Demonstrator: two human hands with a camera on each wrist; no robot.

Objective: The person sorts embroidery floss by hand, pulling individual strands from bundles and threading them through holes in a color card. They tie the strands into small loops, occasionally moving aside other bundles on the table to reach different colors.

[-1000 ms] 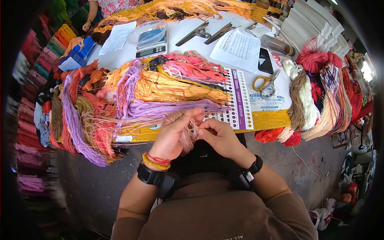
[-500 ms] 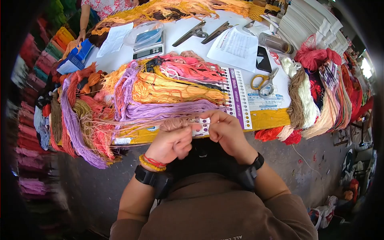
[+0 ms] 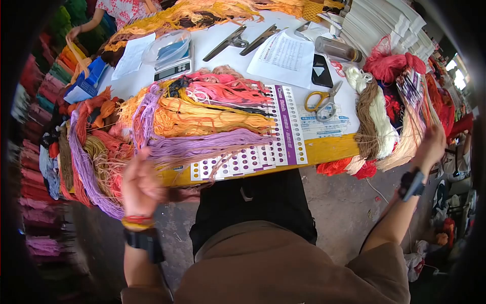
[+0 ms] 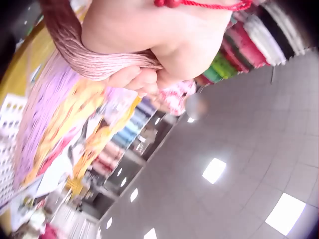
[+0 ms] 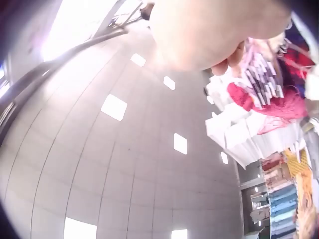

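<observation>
The left hand [image 3: 142,183], blurred in the head view, is over the table's left front edge. In the left wrist view its curled fingers grip a dusty-pink thread bundle [image 4: 94,62]. At the far right the right hand [image 3: 432,144] is raised beside the hanging skeins [image 3: 412,121]; its fingertips are partly hidden, and whether it holds a thread cannot be made out. Between the hands, lilac thread [image 3: 212,143] and orange thread [image 3: 212,117] lie across the punched card [image 3: 288,126], with pink strands along the front edge.
Scissors [image 3: 324,104], a phone [image 3: 321,71], printed sheets [image 3: 283,58], metal clips [image 3: 228,43] and a scale [image 3: 174,69] lie further back. Skeins hang over the table's left end. Another person's arm [image 3: 91,24] reaches in at the top left, by a blue box [image 3: 86,83].
From close together at the front edge, the hands have moved wide apart, the left one leftward with the pink bundle, the right one far rightward. The other person's arm has lifted from the blue box.
</observation>
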